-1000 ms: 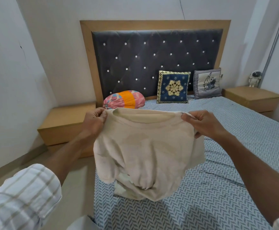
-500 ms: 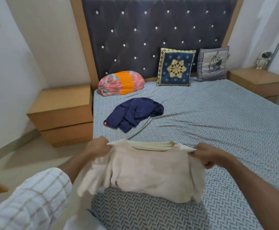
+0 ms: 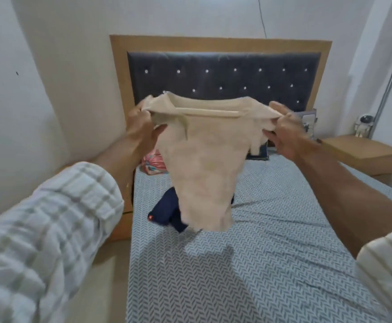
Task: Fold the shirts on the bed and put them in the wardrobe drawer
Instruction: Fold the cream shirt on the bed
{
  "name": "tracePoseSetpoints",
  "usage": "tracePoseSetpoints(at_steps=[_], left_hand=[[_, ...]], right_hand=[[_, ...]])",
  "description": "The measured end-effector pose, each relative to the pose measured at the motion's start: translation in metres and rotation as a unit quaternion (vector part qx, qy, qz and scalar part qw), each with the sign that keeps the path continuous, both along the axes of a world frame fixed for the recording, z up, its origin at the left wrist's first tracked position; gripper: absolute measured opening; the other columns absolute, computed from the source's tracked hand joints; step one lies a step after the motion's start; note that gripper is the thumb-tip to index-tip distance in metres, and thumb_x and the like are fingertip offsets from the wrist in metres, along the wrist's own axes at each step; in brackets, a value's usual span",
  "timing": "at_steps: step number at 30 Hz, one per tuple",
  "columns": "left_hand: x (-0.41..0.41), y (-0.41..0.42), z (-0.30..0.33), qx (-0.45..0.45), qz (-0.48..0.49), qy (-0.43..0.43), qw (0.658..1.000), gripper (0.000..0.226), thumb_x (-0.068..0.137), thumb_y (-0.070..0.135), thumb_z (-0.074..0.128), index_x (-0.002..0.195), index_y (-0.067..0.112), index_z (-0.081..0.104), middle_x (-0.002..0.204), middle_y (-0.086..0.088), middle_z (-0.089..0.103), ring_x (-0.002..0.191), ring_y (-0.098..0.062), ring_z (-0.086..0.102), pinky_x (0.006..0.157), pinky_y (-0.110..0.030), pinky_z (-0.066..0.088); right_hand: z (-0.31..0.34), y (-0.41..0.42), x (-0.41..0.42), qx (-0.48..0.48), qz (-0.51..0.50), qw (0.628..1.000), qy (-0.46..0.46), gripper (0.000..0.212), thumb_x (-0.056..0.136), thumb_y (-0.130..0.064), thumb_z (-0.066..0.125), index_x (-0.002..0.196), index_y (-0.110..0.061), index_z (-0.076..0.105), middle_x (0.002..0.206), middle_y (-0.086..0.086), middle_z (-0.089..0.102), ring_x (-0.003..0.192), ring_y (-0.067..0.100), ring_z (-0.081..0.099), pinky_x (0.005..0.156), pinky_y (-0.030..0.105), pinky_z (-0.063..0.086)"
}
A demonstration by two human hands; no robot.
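The cream shirt hangs in the air over the bed, pinched at its shoulders by the left hand and right hand. At 6 o'clock beneath it lies a navy shirt with a small red tag, unreadable.

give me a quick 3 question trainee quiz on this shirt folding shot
1. True or false: the cream shirt lies flat on the bed.
2. Which of the hands grip the cream shirt? A) left hand only B) right hand only C) both
3. Fill in: the shirt not yet picked up, lying on the bed behind the cream one, is ____ in colour.

Key
1. False: it hangs in the air, held up at its shoulders, hem clear of the sheet.
2. C: one hand at each shoulder.
3. Navy: the navy shirt lies crumpled near the bed's left edge.
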State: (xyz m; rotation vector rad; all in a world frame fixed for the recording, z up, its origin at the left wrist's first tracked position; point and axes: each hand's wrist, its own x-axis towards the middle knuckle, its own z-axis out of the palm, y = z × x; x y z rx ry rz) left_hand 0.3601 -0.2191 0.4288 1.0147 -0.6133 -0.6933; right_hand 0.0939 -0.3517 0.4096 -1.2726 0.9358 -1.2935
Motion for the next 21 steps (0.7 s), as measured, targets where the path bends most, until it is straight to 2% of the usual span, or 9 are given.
tracePoseSetpoints(at_steps=[2,4,5,7,9,13,17,19,21], left_hand=[[0.007,0.011,0.01,-0.014,0.008,-0.068,0.998,0.032,0.104,0.013,0.049,0.132,0.022,0.06,0.127,-0.005,0.062,0.112,-0.022,0.061,0.091,-0.042,0.058],[0.012,0.028,0.003,0.018,0.06,-0.183,0.981,0.035,0.101,0.011,0.052,0.132,0.024,0.062,0.127,-0.003,0.062,0.111,-0.021,0.06,0.089,-0.039,0.059],[0.013,0.037,-0.005,0.053,0.096,-0.262,0.959,0.038,0.099,0.009,0.052,0.132,0.025,0.063,0.125,-0.001,0.063,0.11,-0.02,0.059,0.088,-0.036,0.059],[0.009,0.062,-0.03,0.135,0.142,-0.414,0.889,0.045,0.093,0.003,0.049,0.128,0.026,0.066,0.115,0.001,0.066,0.103,-0.019,0.06,0.081,-0.031,0.054],[0.007,0.086,-0.065,0.207,0.128,-0.502,0.83,0.051,0.085,-0.003,0.048,0.123,0.023,0.07,0.106,-0.003,0.067,0.096,-0.023,0.061,0.078,-0.03,0.047],[0.002,0.123,-0.142,0.326,0.033,-0.56,0.761,0.051,0.083,-0.004,0.053,0.127,0.016,0.069,0.117,-0.012,0.064,0.109,-0.032,0.06,0.086,-0.029,0.045],[-0.026,0.16,-0.218,0.366,-0.052,-0.59,0.717,0.044,0.081,-0.005,0.057,0.117,0.014,0.073,0.096,-0.003,0.057,0.091,-0.021,0.056,0.073,-0.024,0.035],[-0.04,0.181,-0.258,0.382,-0.089,-0.582,0.712,0.042,0.082,-0.003,0.061,0.118,0.014,0.073,0.1,-0.004,0.061,0.096,-0.022,0.058,0.075,-0.022,0.035],[-0.058,0.206,-0.3,0.402,-0.142,-0.56,0.71,0.043,0.083,-0.001,0.063,0.122,0.012,0.071,0.112,-0.009,0.066,0.104,-0.021,0.058,0.081,-0.02,0.036]], right_hand=[[0.01,0.01,-0.006,-0.05,-0.019,0.999,0.003,0.047,0.1,0.0,0.045,0.141,-0.021,0.055,0.134,-0.003,0.06,0.112,0.014,0.062,0.094,0.029,0.056],[0.003,0.022,-0.017,-0.102,-0.037,0.992,0.064,0.052,0.096,0.004,0.05,0.142,-0.018,0.055,0.133,-0.002,0.06,0.109,0.013,0.063,0.088,0.026,0.057],[-0.005,0.028,-0.024,-0.126,-0.057,0.983,0.119,0.053,0.094,0.005,0.05,0.14,-0.019,0.057,0.131,-0.002,0.061,0.108,0.015,0.062,0.084,0.026,0.058],[-0.03,0.041,-0.043,-0.164,-0.092,0.954,0.235,0.051,0.093,0.006,0.048,0.135,-0.021,0.062,0.122,-0.002,0.061,0.1,0.017,0.06,0.07,0.024,0.056],[-0.063,0.052,-0.063,-0.179,-0.081,0.931,0.308,0.047,0.092,0.004,0.05,0.128,-0.021,0.067,0.118,0.002,0.064,0.091,0.018,0.059,0.064,0.024,0.048],[-0.142,0.078,-0.102,-0.128,-0.041,0.902,0.411,0.051,0.087,0.007,0.045,0.121,-0.021,0.072,0.12,0.006,0.068,0.102,0.019,0.056,0.083,0.029,0.041],[-0.226,0.114,-0.142,-0.102,0.034,0.858,0.502,0.053,0.081,0.008,0.048,0.118,-0.02,0.074,0.119,0.008,0.069,0.102,0.023,0.059,0.085,0.029,0.04],[-0.266,0.136,-0.165,-0.096,0.085,0.836,0.534,0.05,0.077,-0.004,0.049,0.118,-0.018,0.074,0.12,0.011,0.07,0.105,0.028,0.064,0.085,0.028,0.043],[-0.31,0.162,-0.193,-0.09,0.121,0.828,0.54,0.058,0.071,-0.026,0.041,0.118,-0.016,0.074,0.115,0.013,0.071,0.102,0.03,0.067,0.082,0.025,0.042]])
